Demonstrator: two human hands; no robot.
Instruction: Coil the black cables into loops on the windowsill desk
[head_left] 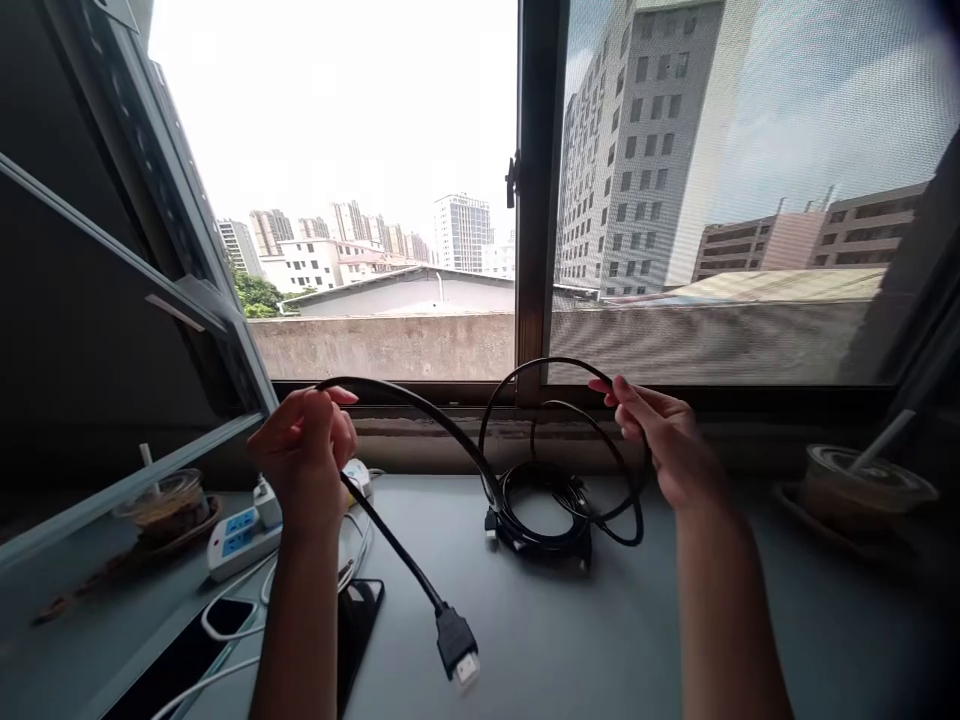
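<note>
Right hand on cable; brownish drink in cup

Black cable against a blue-grey tabletop.
The cable's connector is black too, with a whitish tip. The power strip is white with bright blue socket panels — the most vivid colour indoors — and the looping cords are white. One flat device is glossy black. The drink cups are see-through, brown inside, with pale straws. The window frame is near-black. Outside, the sky is white at left, blue with white clouds at right; a tall grey building carries a grid of darker windows.
</note>
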